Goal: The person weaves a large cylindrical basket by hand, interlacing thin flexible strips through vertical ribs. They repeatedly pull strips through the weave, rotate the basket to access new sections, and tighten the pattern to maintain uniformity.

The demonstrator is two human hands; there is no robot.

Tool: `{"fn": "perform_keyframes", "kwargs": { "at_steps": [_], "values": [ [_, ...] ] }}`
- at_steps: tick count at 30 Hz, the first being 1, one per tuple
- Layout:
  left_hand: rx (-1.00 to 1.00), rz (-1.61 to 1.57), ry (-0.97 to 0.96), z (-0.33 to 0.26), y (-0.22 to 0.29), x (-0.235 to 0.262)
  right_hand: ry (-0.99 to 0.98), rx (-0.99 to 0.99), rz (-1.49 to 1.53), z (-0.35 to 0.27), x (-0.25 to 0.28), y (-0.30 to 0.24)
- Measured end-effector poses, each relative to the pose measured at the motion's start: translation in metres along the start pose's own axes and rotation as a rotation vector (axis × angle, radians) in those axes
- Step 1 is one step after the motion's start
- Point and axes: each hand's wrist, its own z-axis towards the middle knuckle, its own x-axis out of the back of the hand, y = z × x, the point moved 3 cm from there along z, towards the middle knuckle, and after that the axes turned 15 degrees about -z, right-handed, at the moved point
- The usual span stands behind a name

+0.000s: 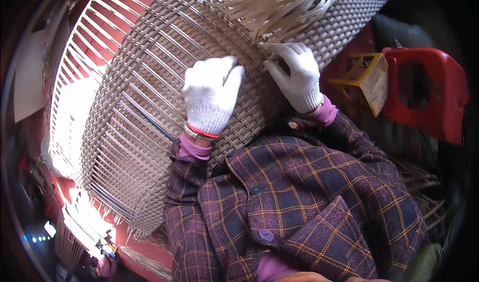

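Note:
A large piece of grey-brown wicker weaving point(269, 100) with bare parallel rods lies tilted before me. My left hand point(212, 95), in a white knit glove, rests over the weave with its fingers curled down and closed; whatever it grips is hidden beneath it. To its right my right hand point(298, 77), gloved the same way, bends thumb and fingers toward each other at the weave. Its fingertips close on a wicker strand where a loose bundle of pale flat strands point(279, 10) comes down over the panel.
Right of the weaving stand a small yellow-framed stool point(371, 85) and a red plastic stool point(424, 92). A red surface point(100, 27) shows behind the open rods at the left. Loose strands point(424, 187) lie at the lower right.

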Motion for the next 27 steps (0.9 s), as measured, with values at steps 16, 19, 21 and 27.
{"fn": "perform_keyframes", "kwargs": {
  "at_steps": [16,19,21,27],
  "values": [
    [-0.068,0.028,0.234,0.092,-0.056,0.037,-0.041,-0.054,0.254,0.015,-0.008,-0.002],
    [-0.109,0.076,0.118,0.114,-0.066,0.024,-0.032,-0.029,0.265,0.017,-0.008,-0.003],
    [-0.146,0.097,-0.001,0.122,-0.069,0.018,-0.032,-0.034,0.284,0.018,-0.008,-0.003],
    [-0.128,0.054,-0.127,0.124,-0.070,0.027,-0.063,-0.026,0.294,0.016,-0.005,0.000]
  ]
}}
